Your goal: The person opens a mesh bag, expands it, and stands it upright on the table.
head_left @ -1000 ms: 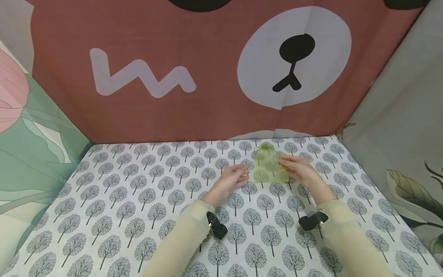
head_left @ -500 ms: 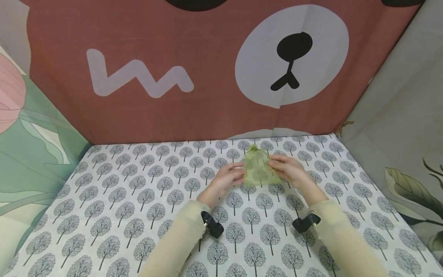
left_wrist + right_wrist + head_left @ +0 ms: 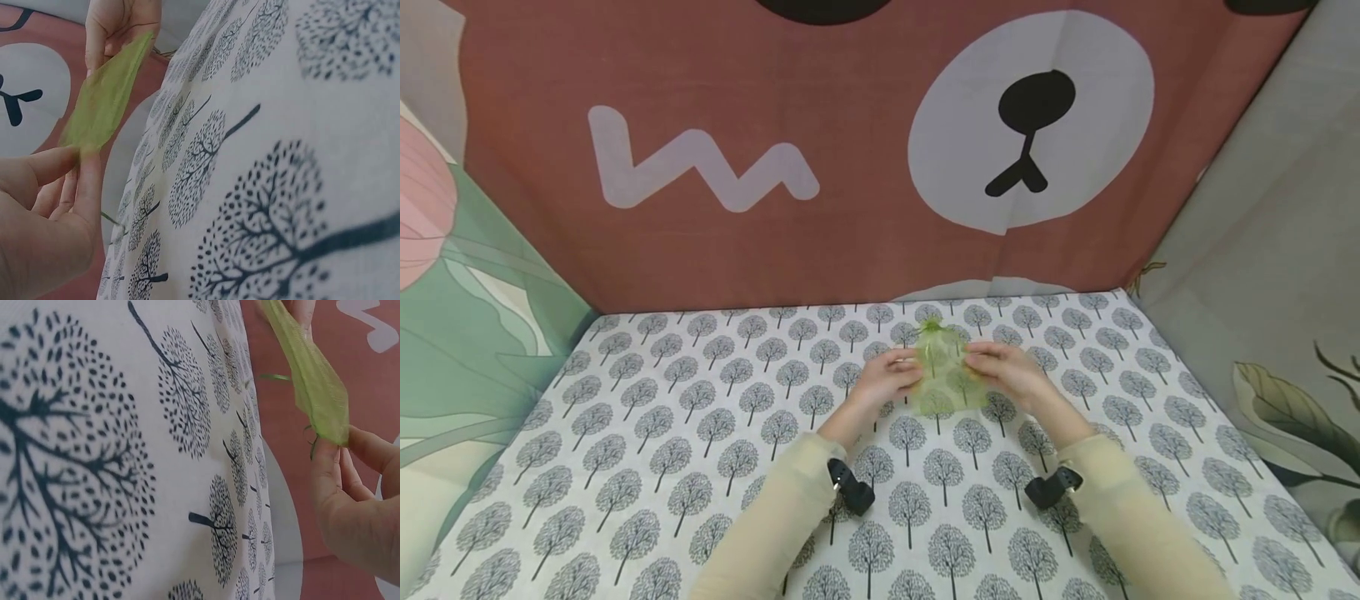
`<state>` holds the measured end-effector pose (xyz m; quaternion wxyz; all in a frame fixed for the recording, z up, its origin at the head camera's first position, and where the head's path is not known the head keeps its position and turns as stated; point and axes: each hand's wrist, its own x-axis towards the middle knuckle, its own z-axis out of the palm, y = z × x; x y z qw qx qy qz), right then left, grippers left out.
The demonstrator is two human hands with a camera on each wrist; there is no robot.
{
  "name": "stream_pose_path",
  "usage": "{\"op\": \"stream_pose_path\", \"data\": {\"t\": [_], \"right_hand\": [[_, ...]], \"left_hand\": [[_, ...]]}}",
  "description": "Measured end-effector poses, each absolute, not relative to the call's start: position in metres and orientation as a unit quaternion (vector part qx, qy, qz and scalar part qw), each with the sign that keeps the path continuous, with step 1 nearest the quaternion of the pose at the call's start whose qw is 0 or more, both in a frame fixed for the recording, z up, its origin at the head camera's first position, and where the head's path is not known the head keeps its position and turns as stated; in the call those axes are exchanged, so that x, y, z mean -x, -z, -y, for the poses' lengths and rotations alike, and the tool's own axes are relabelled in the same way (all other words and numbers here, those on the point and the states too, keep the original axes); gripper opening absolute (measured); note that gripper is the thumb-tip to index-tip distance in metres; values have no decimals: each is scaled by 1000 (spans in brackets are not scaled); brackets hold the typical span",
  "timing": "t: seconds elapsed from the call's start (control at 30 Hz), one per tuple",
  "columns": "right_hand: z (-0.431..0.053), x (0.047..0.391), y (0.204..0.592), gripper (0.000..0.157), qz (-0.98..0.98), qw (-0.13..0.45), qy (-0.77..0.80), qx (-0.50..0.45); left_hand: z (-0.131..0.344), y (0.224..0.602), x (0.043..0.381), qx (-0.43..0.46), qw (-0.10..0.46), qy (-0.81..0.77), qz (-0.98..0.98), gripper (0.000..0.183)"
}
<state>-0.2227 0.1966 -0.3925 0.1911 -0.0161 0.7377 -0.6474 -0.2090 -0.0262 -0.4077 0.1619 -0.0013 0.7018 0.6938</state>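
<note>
Green mesh pouch (image 3: 942,377) — 1 item, pinched between left hand (image 3: 886,379) and right hand (image 3: 1009,372), apparently to stretch it flat above the tree-print cloth (image 3: 700,450).

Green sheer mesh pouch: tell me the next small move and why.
Probably ease the two sides apart to open its mouth: the left hand and right hand each pinch an edge of the green sheer mesh pouch, held flat above the tree-print cloth.

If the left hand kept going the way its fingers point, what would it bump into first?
Probably the right hand. The left hand pinches one edge of the green mesh pouch and points across it; the right hand's grip is on the opposite edge.
</note>
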Motion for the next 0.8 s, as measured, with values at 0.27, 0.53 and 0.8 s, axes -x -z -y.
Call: {"op": "stream_pose_path", "data": {"t": [0.27, 0.53, 0.8], "right_hand": [[-185, 222, 395, 51, -771, 159, 617, 12], [-176, 222, 395, 35, -761, 153, 631, 3], [-166, 220, 399, 38, -757, 167, 631, 34]], "left_hand": [[31, 411, 210, -16, 167, -682, -712, 47], [35, 411, 212, 0, 157, -679, -717, 41], [36, 407, 212, 20, 143, -687, -712, 43]]}}
